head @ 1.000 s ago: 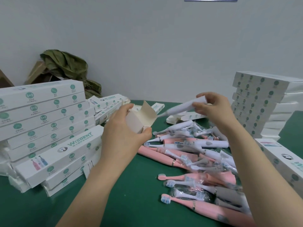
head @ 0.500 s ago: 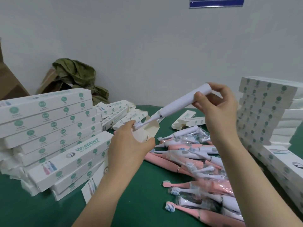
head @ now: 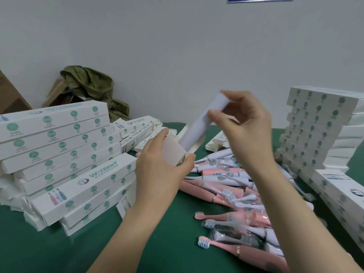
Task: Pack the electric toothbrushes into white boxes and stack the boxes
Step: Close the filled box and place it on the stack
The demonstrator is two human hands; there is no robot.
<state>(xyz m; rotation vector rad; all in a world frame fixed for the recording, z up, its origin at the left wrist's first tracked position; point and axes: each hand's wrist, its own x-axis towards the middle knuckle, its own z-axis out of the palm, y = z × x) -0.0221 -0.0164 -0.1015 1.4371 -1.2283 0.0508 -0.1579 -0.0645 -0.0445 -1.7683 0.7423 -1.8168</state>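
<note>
White card forms the open end of the box that the left hand grips at the middle of the frame. Its fingers curl round the far side and its thumb presses on the near corner. The rest of that box is hidden behind the palm and wrist.

Up and to the right, the right hand pinches the butt of a white toothbrush between thumb and fingertips, with the other fingers arched loosely above. The toothbrush slants down to the left and its lower end sits in the box's mouth. Its brush head is out of sight, probably inside the card. Handle and right hand are both blurred, so I cannot tell exactly which fingers touch it.

Below the right hand, a pile of toothbrushes, pink and white and many in clear wrap, lies on the green counter. The right forearm covers part of it.

A leaning stack of closed boxes fills the left of the frame. A taller stack stands at the right, cut off by the frame edge. More boxes run out of view at the lower right. Behind the hands lie loose boxes, partly hidden, and an olive cloth is bunched against the wall at the upper left.
</note>
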